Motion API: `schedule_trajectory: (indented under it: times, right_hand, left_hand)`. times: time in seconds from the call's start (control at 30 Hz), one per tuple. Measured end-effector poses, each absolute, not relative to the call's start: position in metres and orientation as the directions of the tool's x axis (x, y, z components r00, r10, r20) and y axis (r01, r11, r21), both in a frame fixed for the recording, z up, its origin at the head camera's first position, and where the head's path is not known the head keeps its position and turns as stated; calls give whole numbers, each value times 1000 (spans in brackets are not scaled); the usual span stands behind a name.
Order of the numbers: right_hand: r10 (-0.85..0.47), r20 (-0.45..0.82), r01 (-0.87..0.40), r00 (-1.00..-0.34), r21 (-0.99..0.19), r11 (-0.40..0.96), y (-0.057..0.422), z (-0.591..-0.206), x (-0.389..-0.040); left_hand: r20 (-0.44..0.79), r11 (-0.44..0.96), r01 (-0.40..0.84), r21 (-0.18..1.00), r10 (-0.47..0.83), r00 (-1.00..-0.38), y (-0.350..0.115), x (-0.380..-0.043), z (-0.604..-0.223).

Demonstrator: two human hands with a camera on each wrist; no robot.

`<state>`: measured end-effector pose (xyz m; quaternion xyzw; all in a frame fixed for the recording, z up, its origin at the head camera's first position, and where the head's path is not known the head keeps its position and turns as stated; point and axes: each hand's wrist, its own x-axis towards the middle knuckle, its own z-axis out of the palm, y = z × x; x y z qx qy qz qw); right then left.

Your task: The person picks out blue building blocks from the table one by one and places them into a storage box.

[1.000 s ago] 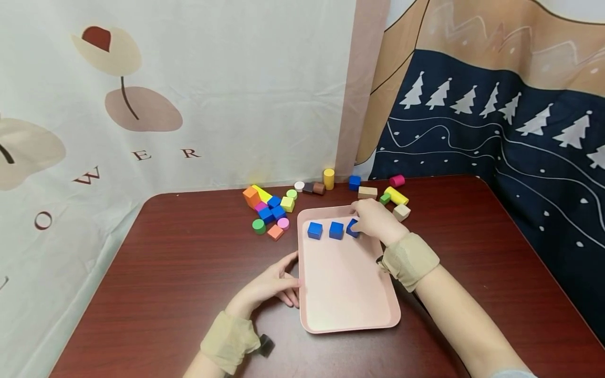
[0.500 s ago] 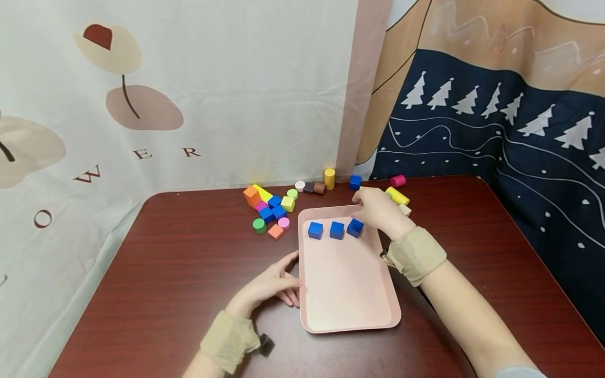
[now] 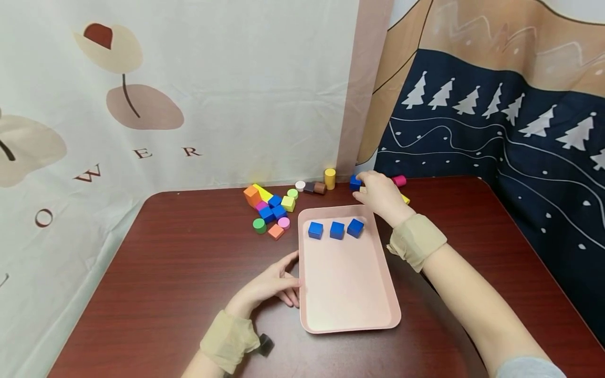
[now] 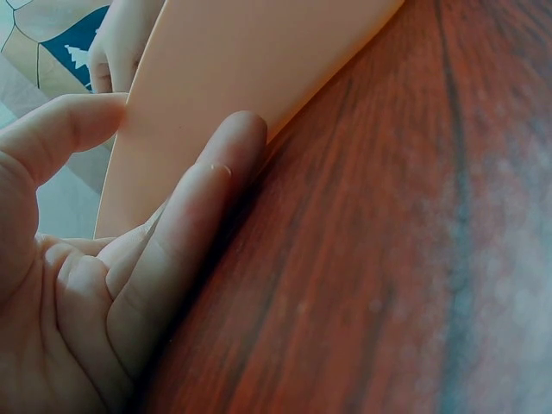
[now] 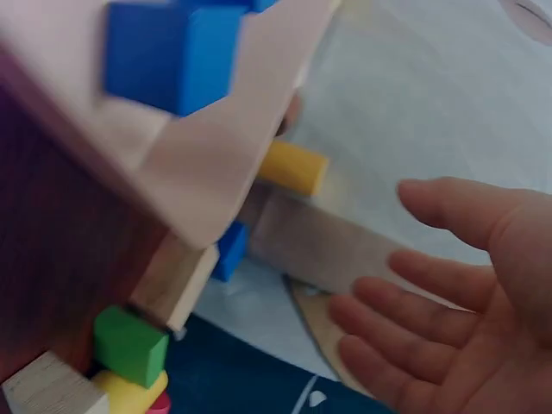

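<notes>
- Right hand (image 3: 384, 198): its grip is loosely spread, fingers and thumb parted, with nothing held. It reaches over the tray's far right corner, near the back blue block (image 3: 354, 183); contact is unclear.
- Left hand (image 3: 267, 283): its grip is relaxed, digits fairly straight against the left edge of the pink tray (image 3: 350, 289).
- Three blue blocks (image 3: 337, 231) sit in a row inside the tray's far end.
- Left of the back blue block stands a yellow cylinder (image 3: 329, 179).
- The right hand partly covers, from above, a wooden block (image 5: 177, 289) and a green block (image 5: 129, 345); a magenta cylinder (image 3: 399, 180) lies just beyond.
- Mixed coloured pieces (image 3: 267, 214) crowd together beyond the tray's far left corner.
- The bench (image 3: 165, 262) is reddish-brown, wood-grained.
- Behind hang a pale printed cloth (image 3: 236, 79) and a navy tree-patterned one.
</notes>
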<state>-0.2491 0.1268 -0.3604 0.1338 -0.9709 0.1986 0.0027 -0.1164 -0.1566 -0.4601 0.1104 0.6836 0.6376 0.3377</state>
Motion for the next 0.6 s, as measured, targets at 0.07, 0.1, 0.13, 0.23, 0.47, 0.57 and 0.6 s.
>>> schedule_trajectory:
  times: [0.07, 0.1, 0.13, 0.23, 0.47, 0.57, 0.6]
  right_hand:
    - [-258, 80, -269, -963, -388, 882, 128, -363, -253]
    - [-260, 91, -274, -961, -389, 879, 128, -364, -255]
    - [-260, 99, -278, -960, -389, 879, 129, -365, -257]
    - [-266, 108, -287, -958, -382, 878, 130, -369, -264]
    - [-299, 77, -307, -951, -338, 890, 133, -376, -280]
    - [-308, 72, -314, -949, -325, 892, 134, -377, -287]
    - [-309, 69, -314, -949, -323, 893, 134, -378, -289]
  left_hand:
    - [-323, 162, -283, 946, 582, -747, -157, -116, -461]
    - [-324, 162, -284, 945, 581, -746, -157, -116, -461]
    - [-325, 164, -284, 945, 581, -746, -157, -116, -462]
    - [-330, 169, -286, 943, 577, -747, -157, -116, -463]
    - [-335, 175, -287, 942, 576, -746, -157, -115, -461]
    - [-328, 171, -283, 944, 582, -744, -157, -116, -461]
    - [-328, 173, -281, 944, 583, -743, -158, -117, -461]
